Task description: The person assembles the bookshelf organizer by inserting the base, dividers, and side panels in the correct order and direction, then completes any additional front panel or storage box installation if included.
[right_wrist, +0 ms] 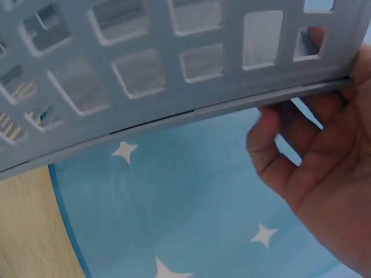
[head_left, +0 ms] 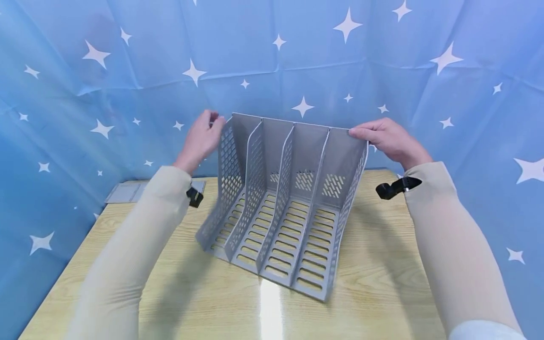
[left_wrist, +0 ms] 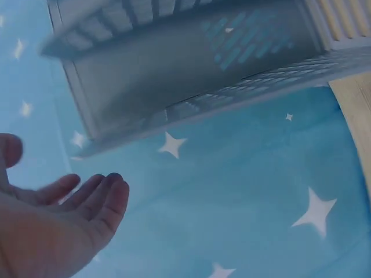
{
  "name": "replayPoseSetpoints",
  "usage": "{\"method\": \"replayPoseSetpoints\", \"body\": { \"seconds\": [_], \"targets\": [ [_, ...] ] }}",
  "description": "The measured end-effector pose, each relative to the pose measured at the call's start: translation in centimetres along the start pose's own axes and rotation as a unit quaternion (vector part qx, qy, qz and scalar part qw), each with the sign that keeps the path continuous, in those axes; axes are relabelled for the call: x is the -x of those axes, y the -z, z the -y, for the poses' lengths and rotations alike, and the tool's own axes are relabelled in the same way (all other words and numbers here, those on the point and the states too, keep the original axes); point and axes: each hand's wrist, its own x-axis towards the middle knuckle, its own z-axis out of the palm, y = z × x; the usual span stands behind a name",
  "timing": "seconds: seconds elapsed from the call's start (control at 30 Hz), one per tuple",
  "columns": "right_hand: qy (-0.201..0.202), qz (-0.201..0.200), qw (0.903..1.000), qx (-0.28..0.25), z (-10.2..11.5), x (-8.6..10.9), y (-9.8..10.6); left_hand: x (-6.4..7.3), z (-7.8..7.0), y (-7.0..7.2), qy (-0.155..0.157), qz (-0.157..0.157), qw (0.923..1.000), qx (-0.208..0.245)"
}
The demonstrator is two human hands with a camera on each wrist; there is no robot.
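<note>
A grey plastic file organizer [head_left: 297,189] with several slots, slatted bases and perforated dividers is tilted above the table. My right hand [head_left: 388,139] grips its upper right corner, thumb on the front of the back panel; in the right wrist view, fingers [right_wrist: 269,139] curl behind the perforated side wall [right_wrist: 203,63]. Near the upper left corner is my left hand [head_left: 201,137]. In the left wrist view that hand [left_wrist: 64,226] is apart from the organizer [left_wrist: 145,87], its fingers loosely bent with nothing in them.
Underneath is a light wood-grain table [head_left: 374,264]. Flat grey panels [head_left: 127,191] lie at its back left, partly hidden by my left arm. A blue curtain [head_left: 238,42] with white stars hangs behind and at both sides.
</note>
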Motion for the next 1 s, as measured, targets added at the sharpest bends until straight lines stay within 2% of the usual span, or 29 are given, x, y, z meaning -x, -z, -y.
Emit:
{"method": "replayPoseSetpoints", "body": {
  "seconds": [0.1, 0.17, 0.27, 0.33, 0.43, 0.5, 0.53, 0.63, 0.73, 0.87, 1.0],
  "targets": [
    [-0.017, 0.006, 0.9993, -0.032, -0.1, -0.7, -0.2, -1.9, 0.2, -0.1, 0.026, 0.022, 0.9981, 0.053],
    [-0.030, 0.004, 0.9975, -0.064, -0.1, -0.9, -0.5, -2.7, 0.4, -0.1, 0.041, 0.032, 0.9935, 0.102],
    [-0.051, -0.005, 0.9922, -0.113, 0.1, -0.9, -1.3, -3.3, 0.8, -0.1, 0.060, 0.036, 0.9863, 0.150],
    [-0.062, -0.015, 0.9890, -0.133, 0.3, -0.7, -1.7, -3.3, 0.9, 0.0, 0.073, 0.038, 0.9847, 0.154],
    [-0.065, -0.042, 0.9899, -0.119, 0.8, -0.4, -2.0, -3.2, 0.6, 0.4, 0.072, 0.058, 0.9908, 0.098],
    [-0.059, -0.056, 0.9939, -0.075, 1.4, -0.3, -2.0, -3.1, 0.1, 0.7, 0.058, 0.086, 0.9944, 0.021],
    [-0.056, -0.056, 0.9960, -0.041, 1.6, -0.3, -2.0, -3.1, -0.2, 0.9, 0.044, 0.102, 0.9936, -0.020],
    [-0.047, -0.036, 0.9956, 0.072, 2.8, -0.5, -2.0, -3.2, -1.1, 1.0, 0.007, 0.153, 0.9807, -0.121],
    [-0.040, 0.011, 0.9844, 0.171, 3.8, -0.9, -2.0, -3.6, -1.7, 0.6, -0.004, 0.188, 0.9660, -0.177],
    [-0.041, 0.050, 0.9689, 0.239, 4.5, -1.3, -1.8, -3.9, -2.2, 0.2, 0.010, 0.214, 0.9519, -0.219],
    [-0.048, 0.067, 0.9618, 0.261, 5.0, -1.5, -1.4, -3.9, -3.0, 0.2, 0.017, 0.228, 0.9401, -0.253]
  ]
}}
